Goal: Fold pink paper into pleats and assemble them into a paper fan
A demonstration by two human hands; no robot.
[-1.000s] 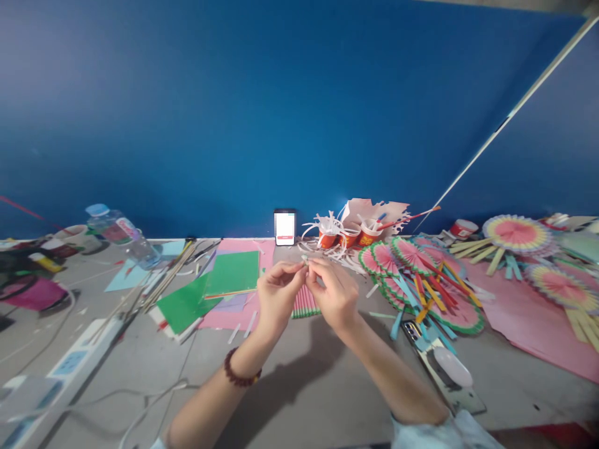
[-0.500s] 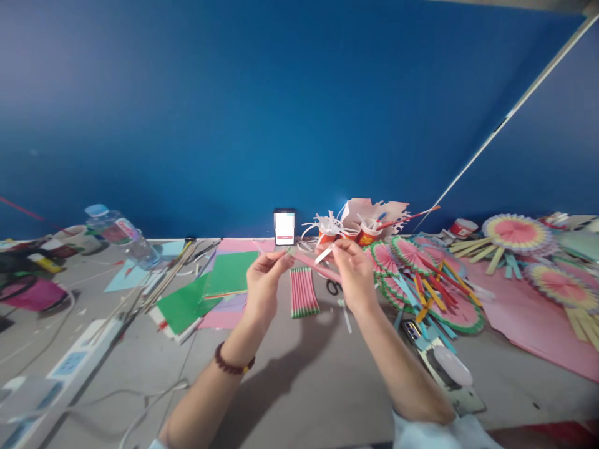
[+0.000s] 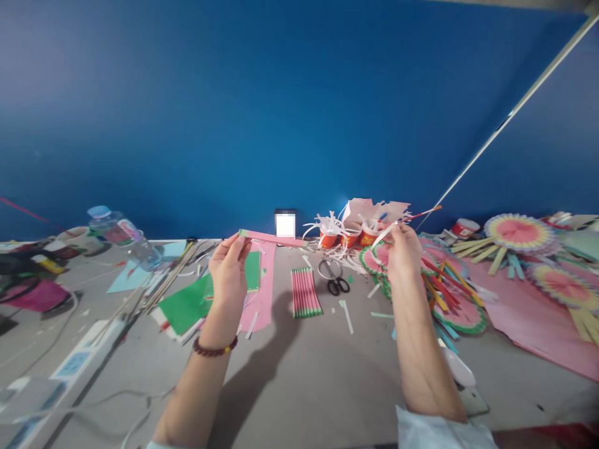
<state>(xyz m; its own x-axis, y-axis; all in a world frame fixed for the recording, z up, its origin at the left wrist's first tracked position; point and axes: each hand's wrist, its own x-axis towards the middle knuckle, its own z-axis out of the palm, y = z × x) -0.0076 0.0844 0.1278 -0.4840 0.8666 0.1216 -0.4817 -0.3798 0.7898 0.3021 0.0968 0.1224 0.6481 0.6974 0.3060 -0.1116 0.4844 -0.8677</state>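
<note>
My left hand (image 3: 228, 271) pinches the green end of a folded pink paper strip (image 3: 271, 239), which stretches to the right in the air. Over on the right, my right hand (image 3: 403, 249) is closed on a thin white strip (image 3: 384, 236), apart from the pink one. Between the hands, a pleated pink paper piece with green ends (image 3: 306, 292) lies on the table. Black scissors (image 3: 337, 285) rest just right of it.
Green sheets (image 3: 185, 305) and a bottle (image 3: 124, 234) are at left, with a power strip (image 3: 70, 374). Red cups (image 3: 367, 236) holding strips stand at the back near a bright phone (image 3: 285, 226). Paper rosettes (image 3: 517, 234) lie at right.
My hands have moved apart, left hand to the left and right hand to the right. The white strip has come away from the pink strip, and the scissors are more visible.
</note>
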